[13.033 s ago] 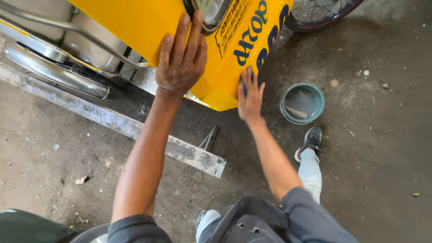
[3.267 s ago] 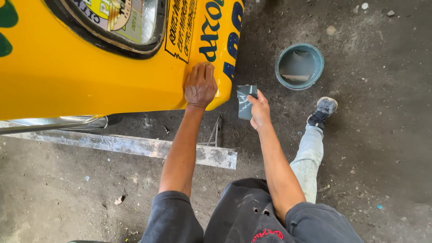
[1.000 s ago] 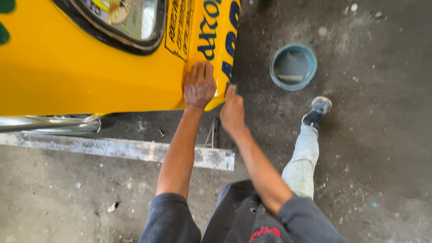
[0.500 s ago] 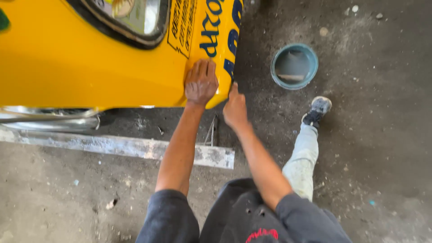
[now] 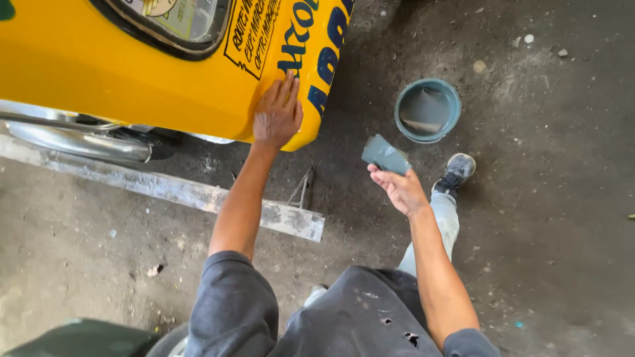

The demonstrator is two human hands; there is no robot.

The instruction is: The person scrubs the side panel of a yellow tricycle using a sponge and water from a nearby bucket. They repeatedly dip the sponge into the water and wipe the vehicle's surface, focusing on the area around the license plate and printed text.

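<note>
**So, mid-sanding on the yellow panel, pad off the paint right now**

Okay, where this stands. The left hand (image 5: 278,114) lies flat on the lower corner of the yellow body panel (image 5: 132,79), upper left of the frame, fingers spread and released, holding nothing, just pressing on the paint beside the blue lettering. The right hand (image 5: 400,188) is out in the air at centre frame, apart from the panel, fingers clenched around a small grey-green sanding pad (image 5: 385,155) that sticks up past the fingertips.

Upper right of centre, a teal bucket (image 5: 427,110) stands on the concrete floor (image 5: 542,198), and something flat lies inside it; whether there is water in it I can't tell. A grey shoe (image 5: 456,170) is planted just below the bucket. A metal beam (image 5: 165,188) runs across the floor under the panel, with a chrome tube (image 5: 79,135) above it at the left edge.

My read on progress: the corner looks smooth and evenly yellow, no obvious dull patch or bare spot, so I can't judge how much is rubbed down. With the pad lifted clear, I'd call it partway, not finished.
</note>
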